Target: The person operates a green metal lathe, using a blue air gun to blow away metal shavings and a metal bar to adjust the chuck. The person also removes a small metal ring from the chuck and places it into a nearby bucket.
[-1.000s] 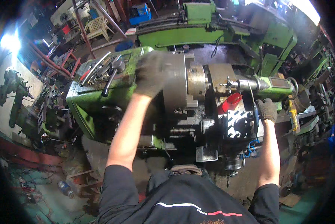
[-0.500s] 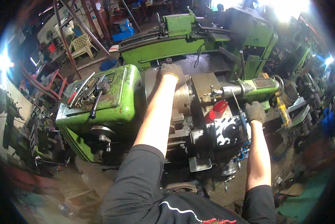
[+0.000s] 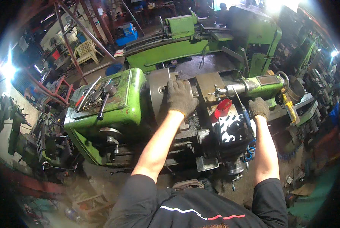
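A brown knitted glove covers my left hand [image 3: 180, 97], which lies on the lathe's large round chuck [image 3: 159, 89] with its fingers stretched over the face and jaws. Whether the palm presses on a workpiece is hidden. My right hand [image 3: 259, 108], gloved too, is curled beside the tool post [image 3: 230, 129]; what its fingers hold, if anything, cannot be made out. Just left of it leans a thin rod with a blue handle [image 3: 247, 115]. Between the hands, a red cup [image 3: 223, 108] stands behind the tool post. Farther back is the tailstock [image 3: 266, 84].
Loose tools [image 3: 92, 94] and a lever [image 3: 102, 106] top the green headstock [image 3: 118, 95] at left. Another green lathe [image 3: 166, 51] stands behind. A blue bin [image 3: 114, 69] and a cream plastic chair [image 3: 87, 52] are at back left. The carriage handwheel [image 3: 235, 167] juts toward me.
My left hand has come nearer to me, from the chuck's far top down over its front. The chuck looks turned. My right hand stays beside the tool post.
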The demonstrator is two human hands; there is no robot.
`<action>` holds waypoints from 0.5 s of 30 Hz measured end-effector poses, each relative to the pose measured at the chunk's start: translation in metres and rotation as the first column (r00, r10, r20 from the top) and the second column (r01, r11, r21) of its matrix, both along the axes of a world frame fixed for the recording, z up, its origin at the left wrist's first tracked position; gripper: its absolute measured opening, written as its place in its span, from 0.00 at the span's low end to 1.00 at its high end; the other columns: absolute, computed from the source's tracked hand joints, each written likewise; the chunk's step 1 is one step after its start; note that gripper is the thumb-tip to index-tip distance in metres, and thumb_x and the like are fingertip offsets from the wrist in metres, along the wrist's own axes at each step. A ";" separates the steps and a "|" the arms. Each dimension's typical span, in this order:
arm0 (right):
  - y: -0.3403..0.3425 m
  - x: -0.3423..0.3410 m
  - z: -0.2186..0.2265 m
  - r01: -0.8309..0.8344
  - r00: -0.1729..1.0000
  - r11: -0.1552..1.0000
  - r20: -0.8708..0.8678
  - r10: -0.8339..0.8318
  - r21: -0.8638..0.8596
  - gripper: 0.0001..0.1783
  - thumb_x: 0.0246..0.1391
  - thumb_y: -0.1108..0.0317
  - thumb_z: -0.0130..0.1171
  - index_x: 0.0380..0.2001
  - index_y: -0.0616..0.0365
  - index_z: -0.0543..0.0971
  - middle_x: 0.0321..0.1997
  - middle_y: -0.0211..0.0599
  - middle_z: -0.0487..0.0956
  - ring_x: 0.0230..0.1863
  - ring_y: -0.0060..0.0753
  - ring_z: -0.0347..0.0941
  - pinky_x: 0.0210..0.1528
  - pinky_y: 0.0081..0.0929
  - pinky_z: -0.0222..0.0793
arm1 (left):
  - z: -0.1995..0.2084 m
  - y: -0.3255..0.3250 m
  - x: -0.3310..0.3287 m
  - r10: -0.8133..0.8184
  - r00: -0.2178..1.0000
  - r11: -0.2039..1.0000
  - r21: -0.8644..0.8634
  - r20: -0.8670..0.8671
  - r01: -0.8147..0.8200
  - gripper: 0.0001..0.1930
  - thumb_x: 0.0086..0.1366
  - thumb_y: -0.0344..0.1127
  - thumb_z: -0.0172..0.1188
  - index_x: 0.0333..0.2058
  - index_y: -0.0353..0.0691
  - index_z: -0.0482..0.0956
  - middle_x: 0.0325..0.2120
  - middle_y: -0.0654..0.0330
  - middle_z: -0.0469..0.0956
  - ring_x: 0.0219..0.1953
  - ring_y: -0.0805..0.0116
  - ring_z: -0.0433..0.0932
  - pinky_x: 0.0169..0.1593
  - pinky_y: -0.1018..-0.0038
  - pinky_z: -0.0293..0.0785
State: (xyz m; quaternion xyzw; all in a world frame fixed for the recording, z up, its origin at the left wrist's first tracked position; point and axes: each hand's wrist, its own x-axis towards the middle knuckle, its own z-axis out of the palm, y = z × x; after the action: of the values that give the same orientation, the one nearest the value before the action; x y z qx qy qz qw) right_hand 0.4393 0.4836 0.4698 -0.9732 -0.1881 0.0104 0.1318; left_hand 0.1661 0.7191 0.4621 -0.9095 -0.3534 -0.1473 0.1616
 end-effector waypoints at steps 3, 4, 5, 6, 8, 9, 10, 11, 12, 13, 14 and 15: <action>-0.002 -0.001 0.002 0.004 1.000 1.000 -0.016 -0.004 0.018 0.28 0.67 0.45 0.62 0.55 0.58 0.88 0.62 0.60 0.86 0.65 0.66 0.82 0.67 0.59 0.77 | -0.007 -0.043 -0.024 -0.063 0.995 0.976 -0.206 0.071 0.077 0.42 0.63 0.60 0.66 0.69 0.39 0.77 0.64 0.33 0.73 0.71 0.30 0.65 0.78 0.35 0.51; -0.002 -0.001 0.001 0.004 1.000 0.999 0.001 -0.004 0.036 0.28 0.67 0.45 0.62 0.54 0.58 0.88 0.61 0.60 0.86 0.65 0.66 0.82 0.66 0.59 0.77 | -0.014 -0.055 -0.032 -0.074 0.992 0.986 -0.140 0.102 0.088 0.41 0.61 0.59 0.67 0.68 0.39 0.77 0.61 0.33 0.74 0.69 0.30 0.66 0.76 0.36 0.53; -0.001 0.000 0.000 -0.006 1.000 0.999 0.005 0.006 0.036 0.28 0.67 0.45 0.62 0.54 0.58 0.88 0.61 0.60 0.86 0.65 0.66 0.82 0.66 0.59 0.77 | -0.027 -0.068 -0.038 -0.088 0.987 0.992 -0.076 0.131 0.098 0.41 0.60 0.58 0.69 0.67 0.40 0.78 0.58 0.34 0.74 0.68 0.31 0.68 0.75 0.37 0.55; 0.000 0.001 -0.002 -0.016 1.000 0.999 0.008 0.016 0.036 0.28 0.67 0.45 0.62 0.54 0.58 0.88 0.61 0.60 0.86 0.65 0.66 0.82 0.66 0.59 0.77 | -0.039 -0.079 -0.044 -0.104 0.982 0.994 -0.011 0.158 0.107 0.40 0.59 0.57 0.70 0.66 0.40 0.78 0.56 0.35 0.75 0.66 0.31 0.69 0.74 0.37 0.56; 0.001 0.001 -0.002 -0.028 1.000 0.999 0.003 0.028 0.025 0.28 0.67 0.45 0.62 0.54 0.57 0.88 0.61 0.59 0.86 0.65 0.65 0.82 0.66 0.59 0.77 | -0.064 -0.094 -0.055 -0.114 0.980 0.993 0.010 0.160 0.114 0.39 0.58 0.57 0.71 0.65 0.42 0.79 0.51 0.38 0.76 0.62 0.34 0.71 0.70 0.39 0.59; 0.003 0.001 -0.002 -0.030 1.000 0.999 -0.003 0.030 0.017 0.28 0.67 0.45 0.62 0.54 0.57 0.88 0.61 0.59 0.86 0.65 0.65 0.82 0.66 0.58 0.77 | -0.070 -0.097 -0.058 -0.118 0.980 0.993 0.024 0.163 0.116 0.39 0.58 0.57 0.71 0.65 0.43 0.79 0.49 0.40 0.76 0.59 0.35 0.73 0.69 0.40 0.61; 0.001 0.002 -0.001 -0.023 1.000 1.000 -0.010 0.023 0.007 0.28 0.67 0.45 0.62 0.54 0.58 0.88 0.61 0.59 0.86 0.65 0.65 0.82 0.66 0.58 0.77 | -0.053 -0.104 -0.066 -0.138 0.982 0.960 -0.227 0.131 0.166 0.38 0.59 0.58 0.70 0.65 0.45 0.79 0.49 0.44 0.77 0.57 0.40 0.74 0.65 0.42 0.62; 0.000 0.004 -0.001 -0.018 1.000 1.000 0.001 0.018 0.018 0.28 0.67 0.45 0.62 0.54 0.57 0.88 0.61 0.59 0.87 0.65 0.65 0.82 0.66 0.58 0.77 | -0.037 -0.106 -0.067 -0.155 0.973 0.951 -0.240 0.174 0.194 0.38 0.60 0.58 0.70 0.65 0.45 0.79 0.49 0.46 0.77 0.57 0.41 0.74 0.65 0.42 0.62; 0.001 0.004 -0.003 -0.020 1.000 0.999 0.007 0.019 0.026 0.28 0.67 0.45 0.62 0.54 0.57 0.88 0.61 0.59 0.87 0.65 0.65 0.82 0.66 0.58 0.77 | -0.021 -0.105 -0.069 -0.164 0.963 0.942 -0.255 0.213 0.217 0.37 0.61 0.59 0.69 0.65 0.45 0.79 0.49 0.47 0.78 0.57 0.42 0.75 0.65 0.42 0.62; -0.001 0.003 -0.005 -0.014 1.000 0.999 0.012 0.014 0.032 0.28 0.67 0.45 0.62 0.54 0.57 0.88 0.61 0.58 0.87 0.65 0.65 0.82 0.66 0.58 0.78 | -0.011 -0.100 -0.069 -0.178 0.952 0.930 -0.272 0.251 0.245 0.37 0.62 0.59 0.68 0.65 0.45 0.79 0.50 0.49 0.78 0.57 0.44 0.75 0.66 0.43 0.62; -0.001 0.002 -0.005 -0.011 1.000 0.999 0.005 0.011 0.033 0.27 0.67 0.45 0.62 0.54 0.57 0.88 0.61 0.58 0.87 0.65 0.65 0.82 0.66 0.58 0.77 | -0.009 -0.090 -0.068 -0.215 0.917 0.969 -0.047 0.336 0.244 0.37 0.61 0.58 0.68 0.65 0.45 0.79 0.49 0.51 0.79 0.56 0.48 0.76 0.66 0.45 0.62; -0.002 0.000 -0.003 -0.007 1.000 0.999 -0.001 0.007 0.031 0.27 0.67 0.45 0.62 0.54 0.57 0.88 0.61 0.58 0.86 0.65 0.64 0.82 0.67 0.58 0.77 | -0.002 -0.079 -0.067 -0.223 0.899 0.971 0.003 0.376 0.240 0.37 0.61 0.59 0.68 0.65 0.45 0.79 0.49 0.50 0.79 0.57 0.48 0.76 0.66 0.45 0.62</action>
State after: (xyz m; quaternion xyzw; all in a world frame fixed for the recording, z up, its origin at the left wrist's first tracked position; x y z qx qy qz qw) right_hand 0.4396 0.4817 0.4666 -0.9704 -0.1914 0.0086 0.1472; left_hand 0.0988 0.6398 0.4606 -0.9035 -0.2703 -0.3283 0.0532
